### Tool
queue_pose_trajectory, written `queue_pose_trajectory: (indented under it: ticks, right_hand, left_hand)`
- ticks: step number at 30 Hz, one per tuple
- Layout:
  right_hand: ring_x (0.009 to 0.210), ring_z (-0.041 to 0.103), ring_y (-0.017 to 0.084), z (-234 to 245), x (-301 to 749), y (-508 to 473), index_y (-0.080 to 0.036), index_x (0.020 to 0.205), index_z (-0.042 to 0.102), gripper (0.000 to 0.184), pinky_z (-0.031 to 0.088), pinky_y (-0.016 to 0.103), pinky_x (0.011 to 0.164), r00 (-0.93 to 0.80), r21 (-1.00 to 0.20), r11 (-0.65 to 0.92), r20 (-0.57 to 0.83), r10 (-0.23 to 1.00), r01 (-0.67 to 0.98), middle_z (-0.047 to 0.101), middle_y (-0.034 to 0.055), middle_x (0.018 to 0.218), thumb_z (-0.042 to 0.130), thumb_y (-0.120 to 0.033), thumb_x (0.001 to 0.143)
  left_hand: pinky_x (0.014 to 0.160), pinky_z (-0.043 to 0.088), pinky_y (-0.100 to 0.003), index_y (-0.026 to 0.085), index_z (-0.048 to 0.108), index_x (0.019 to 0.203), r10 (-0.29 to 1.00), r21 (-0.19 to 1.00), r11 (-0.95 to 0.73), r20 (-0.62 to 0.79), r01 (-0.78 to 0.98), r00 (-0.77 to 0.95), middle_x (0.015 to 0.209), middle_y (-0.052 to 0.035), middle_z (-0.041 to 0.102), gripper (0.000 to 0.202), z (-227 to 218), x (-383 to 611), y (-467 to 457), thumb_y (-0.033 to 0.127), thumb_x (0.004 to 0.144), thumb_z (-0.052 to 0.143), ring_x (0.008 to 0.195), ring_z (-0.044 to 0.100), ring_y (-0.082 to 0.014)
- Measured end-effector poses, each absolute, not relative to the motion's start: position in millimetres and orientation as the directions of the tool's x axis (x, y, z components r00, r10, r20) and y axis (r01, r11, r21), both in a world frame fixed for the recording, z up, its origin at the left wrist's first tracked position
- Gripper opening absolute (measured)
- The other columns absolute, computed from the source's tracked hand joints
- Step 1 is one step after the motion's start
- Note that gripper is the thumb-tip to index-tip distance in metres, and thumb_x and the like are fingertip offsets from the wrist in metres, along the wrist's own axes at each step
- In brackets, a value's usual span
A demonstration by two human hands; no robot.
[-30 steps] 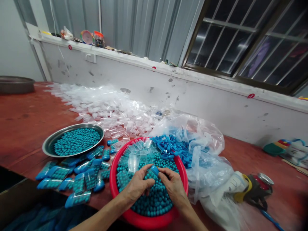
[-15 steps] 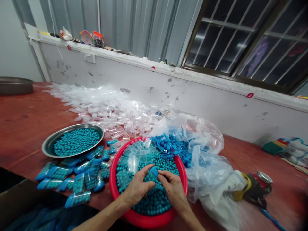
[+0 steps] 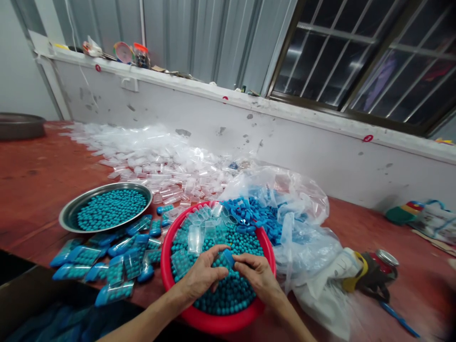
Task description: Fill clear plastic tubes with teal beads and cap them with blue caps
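Over a red basin point(image 3: 167, 266) filled with teal beads point(image 3: 228, 301), my left hand point(image 3: 201, 278) grips a small clear plastic case point(image 3: 220, 261) with teal beads inside. The fingertips of my right hand point(image 3: 257, 276) pinch the blue cap point(image 3: 229, 258) at the case's right end. How far the cap sits on the case is hard to make out. Several bare clear cases point(image 3: 195, 240) lie on the beads at the basin's back left. Loose blue caps point(image 3: 251, 213) are heaped at its back right, spilling from a clear plastic bag point(image 3: 306, 190).
Left of the basin lie several capped, bead-filled cases point(image 3: 85, 255), beside a metal bowl of beads point(image 3: 64, 216). Clear cases point(image 3: 149, 154) pile along the wall. A dark box point(image 3: 21, 289) sits at the lower left; a red-bodied jar point(image 3: 386, 263) is at right.
My hands keep nearly the same grip, with the right hand shifted slightly at the cap. The whole view has moved a little.
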State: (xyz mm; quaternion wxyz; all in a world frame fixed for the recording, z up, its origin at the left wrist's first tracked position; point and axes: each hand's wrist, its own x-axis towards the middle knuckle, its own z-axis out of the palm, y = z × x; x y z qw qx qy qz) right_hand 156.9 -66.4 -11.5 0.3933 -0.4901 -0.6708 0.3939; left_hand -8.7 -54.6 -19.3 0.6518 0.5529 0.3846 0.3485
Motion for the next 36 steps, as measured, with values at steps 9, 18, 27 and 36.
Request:
queue_pose_trajectory:
  ticks: [9,18,27,36]
  right_hand:
    - [0.061,0.051,0.012,2.5,154.3,-70.3,-0.021,0.087,0.068,0.021,0.042,0.022,0.059,-0.331,-0.846,0.355,0.229,0.915,0.397,0.057,-0.0004,0.067,0.049,-0.026,0.081]
    - [0.052,0.053,0.011,4.4,161.7,-51.7,-0.016,0.116,0.052,0.051,0.046,0.023,0.045,-0.213,-0.995,-0.013,-0.034,0.976,0.099,0.059,0.001,0.077,0.059,-0.031,0.067]
    - [0.127,0.023,0.03,-15.4,134.2,-79.3,-0.011,0.138,0.017,0.092,0.03,0.042,0.099,-0.344,-0.738,0.26,0.04,0.938,0.623,0.028,0.0165,0.138,0.068,-0.033,0.063]
    - [0.091,0.057,0.035,-7.9,118.3,-82.6,-0.004,0.133,0.027,0.081,0.048,0.045,0.07,-0.34,-0.396,0.386,0.184,0.922,0.833,0.052,0.0233,0.11,0.061,-0.03,0.063]
  left_hand:
    - [0.031,0.022,-0.016,0.019,0.045,0.102,0.91,0.989,0.141,-0.115,-0.035,0.399,0.054,0.0101,0.04,0.036,-20.7,-10.5,-54.1,0.03,0.069,0.054,0.03,0.029,-0.0015]
    - [0.035,0.031,-0.017,0.02,0.044,0.108,0.87,0.99,0.141,-0.118,-0.011,0.48,0.066,0.0049,0.051,0.041,-22.2,-9.9,-52.0,0.038,0.072,0.052,0.037,0.045,-0.0058]
    - [0.076,0.04,-0.028,0.016,0.049,0.113,0.974,0.998,0.05,-0.042,-0.029,0.224,0.081,-0.0014,0.059,0.045,-25.1,-1.2,-58.8,0.024,0.069,0.053,0.079,0.051,-0.0171]
    - [0.064,0.038,-0.023,0.017,0.055,0.103,0.953,0.996,0.03,-0.003,-0.082,0.304,0.07,0.0029,0.054,0.035,-23.9,-0.8,-59.9,0.024,0.069,0.056,0.064,0.047,-0.0119]
